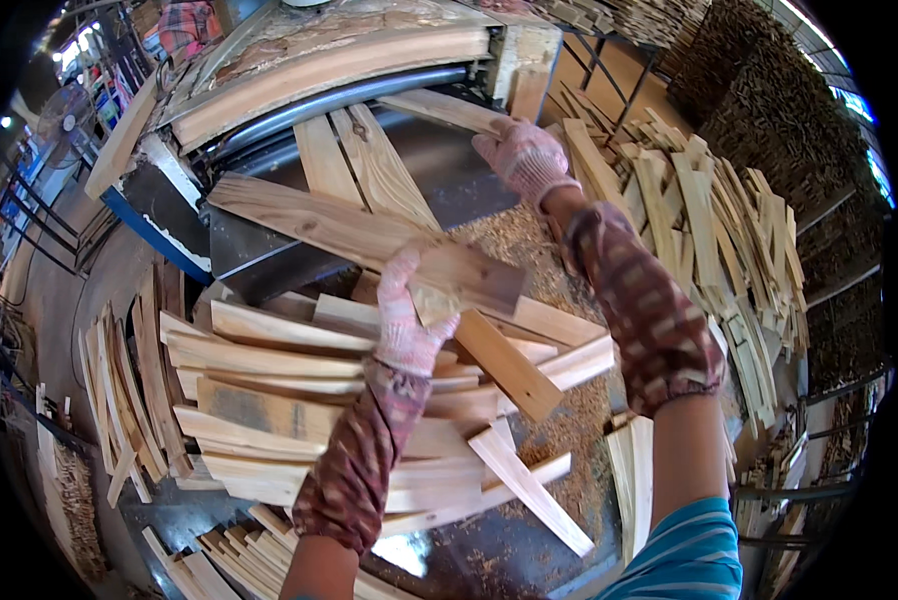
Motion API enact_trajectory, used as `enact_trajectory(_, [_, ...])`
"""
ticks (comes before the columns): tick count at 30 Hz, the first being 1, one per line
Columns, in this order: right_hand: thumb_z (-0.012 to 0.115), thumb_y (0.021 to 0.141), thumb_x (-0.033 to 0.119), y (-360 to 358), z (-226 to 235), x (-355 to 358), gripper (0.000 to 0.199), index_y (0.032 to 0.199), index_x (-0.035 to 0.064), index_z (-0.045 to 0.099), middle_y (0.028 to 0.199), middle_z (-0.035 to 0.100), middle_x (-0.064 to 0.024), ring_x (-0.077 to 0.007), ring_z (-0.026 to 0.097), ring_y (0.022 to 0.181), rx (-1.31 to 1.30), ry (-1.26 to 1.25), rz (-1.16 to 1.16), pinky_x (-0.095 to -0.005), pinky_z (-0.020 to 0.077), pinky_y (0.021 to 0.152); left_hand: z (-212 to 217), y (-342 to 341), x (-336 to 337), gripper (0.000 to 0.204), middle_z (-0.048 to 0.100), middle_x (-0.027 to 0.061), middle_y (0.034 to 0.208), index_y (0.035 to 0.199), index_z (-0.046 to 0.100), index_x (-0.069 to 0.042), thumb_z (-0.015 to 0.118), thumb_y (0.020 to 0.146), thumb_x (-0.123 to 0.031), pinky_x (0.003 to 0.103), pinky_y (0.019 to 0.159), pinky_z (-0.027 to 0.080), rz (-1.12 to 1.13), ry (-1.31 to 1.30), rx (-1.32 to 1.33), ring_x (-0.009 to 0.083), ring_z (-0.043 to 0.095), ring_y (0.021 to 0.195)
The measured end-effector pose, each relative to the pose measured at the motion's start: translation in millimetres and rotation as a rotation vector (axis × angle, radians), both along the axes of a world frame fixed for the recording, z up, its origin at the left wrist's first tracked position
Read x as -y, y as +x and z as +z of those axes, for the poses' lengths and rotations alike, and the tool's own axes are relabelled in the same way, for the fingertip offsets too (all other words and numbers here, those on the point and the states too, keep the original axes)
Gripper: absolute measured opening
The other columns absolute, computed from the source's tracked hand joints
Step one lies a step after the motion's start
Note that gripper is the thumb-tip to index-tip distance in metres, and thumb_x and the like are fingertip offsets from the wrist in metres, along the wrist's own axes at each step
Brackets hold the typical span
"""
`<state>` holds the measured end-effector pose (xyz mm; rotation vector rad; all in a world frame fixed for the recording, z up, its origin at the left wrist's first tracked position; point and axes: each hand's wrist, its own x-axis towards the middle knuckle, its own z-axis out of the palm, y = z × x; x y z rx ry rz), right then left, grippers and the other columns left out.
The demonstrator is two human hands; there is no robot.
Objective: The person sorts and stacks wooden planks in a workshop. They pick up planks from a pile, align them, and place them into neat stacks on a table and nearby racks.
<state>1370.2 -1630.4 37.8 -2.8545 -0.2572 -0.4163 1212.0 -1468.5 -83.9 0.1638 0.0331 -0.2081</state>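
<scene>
My left hand (409, 318), in a pale pink knit glove, is closed around a wide brown wooden board (339, 225) that slants above the metal bed of a woodworking machine. My right hand (526, 158), gloved alike, has its fingers closed at the near end of a narrow wooden strip (434, 106). That strip's far end reaches the machine's steel roller (369, 88). Two more boards, one plain (324, 160) and one with dark grain (377, 160), lie on the bed with their far ends at the roller. The held board covers part of them.
A pile of loose boards (269, 355) spreads below the bed, with sawdust (569, 455) beside it. Many strips are heaped (704, 215) at right, before a tall dark wood stack (779, 110). A standing fan (67, 115) is at far left.
</scene>
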Motion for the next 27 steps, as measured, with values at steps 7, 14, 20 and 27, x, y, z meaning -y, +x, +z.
enact_trajectory(7, [0.054, 0.095, 0.058, 98.6, -58.5, -5.7, 0.057, 0.111, 0.0046, 0.068, 0.116, 0.068, -0.0197, -0.0367, 0.064, 0.111, 0.240, -0.197, -0.019, -0.0468, 0.0507, 0.094, 19.5, -9.7, 9.0, 0.057, 0.066, 0.0203, 0.117, 0.130, 0.053, 0.001, 0.069, 0.086, -0.031, 0.060, 0.097, 0.054, -0.038, 0.020, 0.066, 0.0405, 0.066, 0.109])
enact_trajectory(14, [0.057, 0.094, 0.060, 70.5, -40.8, -40.0, 0.060, 0.111, 0.0047, 0.072, 0.110, 0.070, -0.0179, -0.0352, 0.067, 0.107, 0.135, -0.259, -0.026, -0.0464, 0.0537, 0.091, 23.3, -14.0, 7.3, 0.069, 0.065, 0.0198, 0.118, 0.136, 0.049, -0.001, 0.072, 0.085, -0.040, 0.061, 0.099, 0.052, -0.027, -0.068, 0.108, 0.0393, 0.066, 0.109])
enact_trajectory(20, [0.058, 0.093, 0.060, 57.9, -24.9, -34.1, 0.060, 0.113, 0.0051, 0.073, 0.114, 0.071, -0.0174, -0.0353, 0.068, 0.108, 0.042, -0.302, -0.058, -0.0453, 0.0545, 0.093, 24.7, -9.9, 17.6, 0.058, 0.064, 0.0140, 0.110, 0.129, 0.052, 0.000, 0.070, 0.087, -0.037, 0.052, 0.100, 0.051, -0.028, -0.073, 0.143, 0.0336, 0.065, 0.105])
enact_trajectory(27, [0.054, 0.096, 0.055, 13.3, -39.3, -46.0, 0.055, 0.109, 0.0052, 0.072, 0.109, 0.070, -0.0216, -0.0381, 0.067, 0.105, 0.116, -0.277, 0.080, -0.0480, 0.0546, 0.091, 68.4, -51.4, 2.3, 0.063, 0.064, 0.0114, 0.106, 0.130, 0.049, 0.004, 0.069, 0.086, -0.037, 0.045, 0.092, 0.053, 0.039, 0.021, 0.031, 0.0251, 0.065, 0.094])
